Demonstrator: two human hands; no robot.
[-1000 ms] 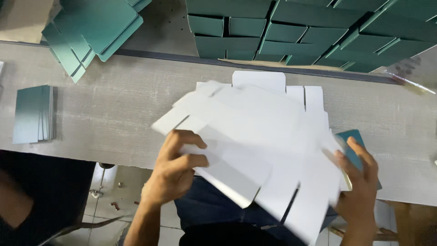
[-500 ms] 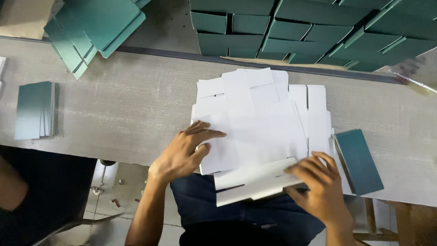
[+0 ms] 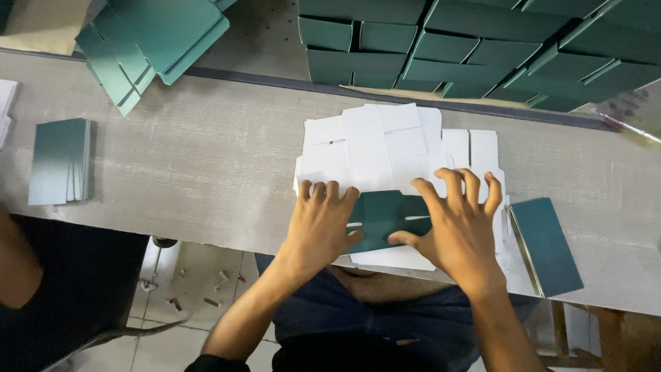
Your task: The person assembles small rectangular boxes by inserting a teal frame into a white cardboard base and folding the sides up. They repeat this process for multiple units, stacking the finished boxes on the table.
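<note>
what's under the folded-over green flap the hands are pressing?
Both hands, left hand and right hand, press the green flap onto the white die-cut cardboard sheets on the grey table. How many sheets are stacked beneath is hidden.

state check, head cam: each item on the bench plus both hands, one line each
left hand: flat, fingers spread, pressing the folded flap
right hand: flat, fingers spread, pressing the same flap
box blank: flat on the bench, white side up, near flap folded over showing green
green stack at right: lying flat, untouched
green stack at left: lying flat, untouched
folded green boxes: assembled, piled beyond the bench
</note>
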